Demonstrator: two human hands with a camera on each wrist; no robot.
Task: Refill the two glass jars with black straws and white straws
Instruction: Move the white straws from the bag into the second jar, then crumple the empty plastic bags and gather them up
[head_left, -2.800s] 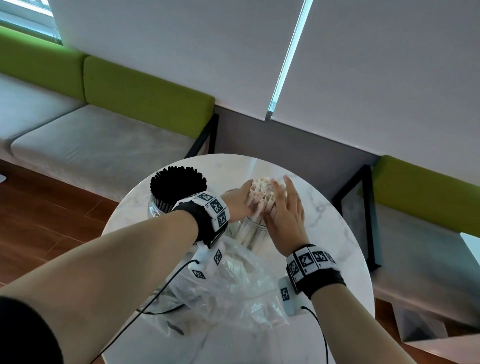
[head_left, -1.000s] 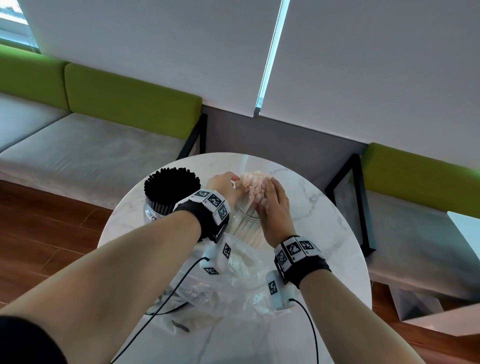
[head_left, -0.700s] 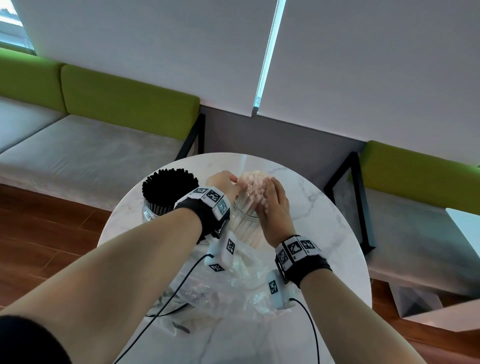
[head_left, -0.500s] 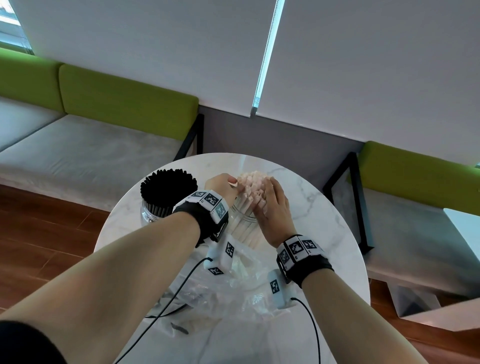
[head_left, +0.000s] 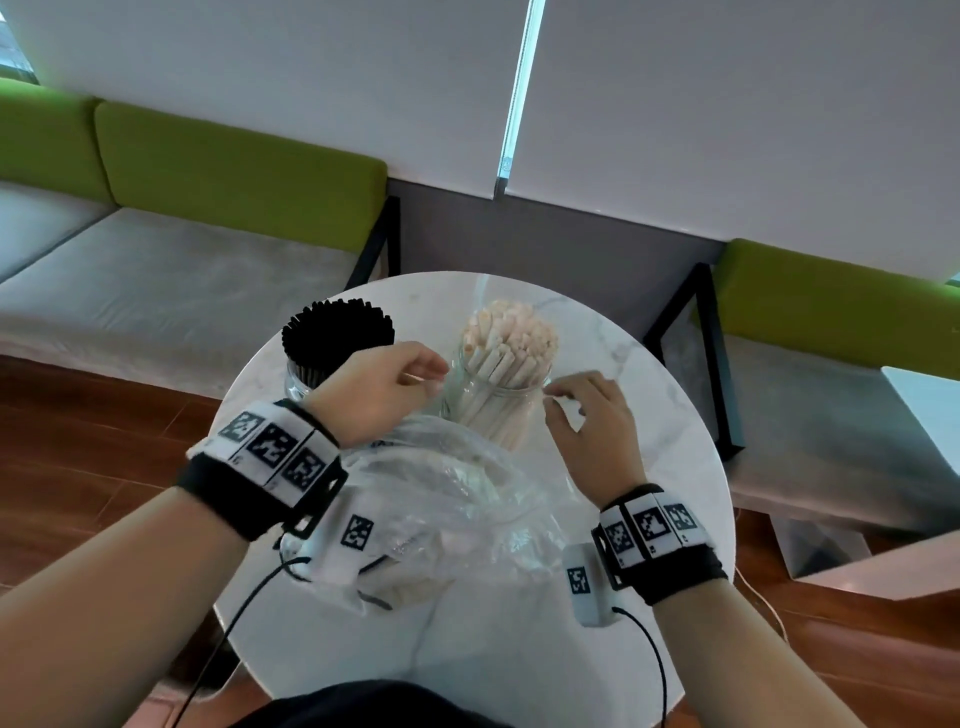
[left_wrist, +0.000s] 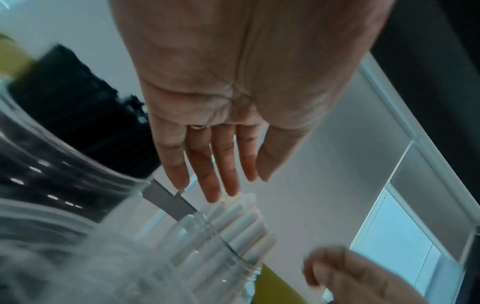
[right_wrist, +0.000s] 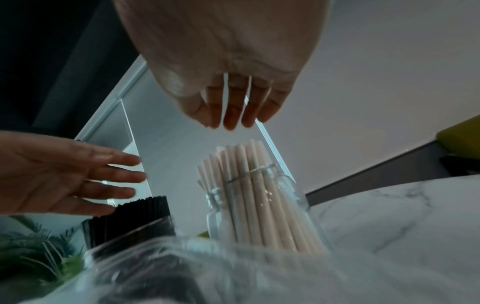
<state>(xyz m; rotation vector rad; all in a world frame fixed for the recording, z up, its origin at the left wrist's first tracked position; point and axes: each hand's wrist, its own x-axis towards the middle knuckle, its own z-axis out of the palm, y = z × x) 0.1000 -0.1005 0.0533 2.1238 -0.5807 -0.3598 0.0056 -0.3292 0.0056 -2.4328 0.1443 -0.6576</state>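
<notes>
Left hand (head_left: 379, 397) and right hand (head_left: 589, 434) raised apart, fingers seemingly relaxed, empty.

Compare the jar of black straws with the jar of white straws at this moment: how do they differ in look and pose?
The black straws are thin, dark and stand nearly upright; the white straws are thicker, pale and lean within their jar. The black-straw jar sits on the person's left; the white-straw jar sits between the left hand and right hand, neither touching it. Both are clear glass, packed full, on the marble table.
</notes>
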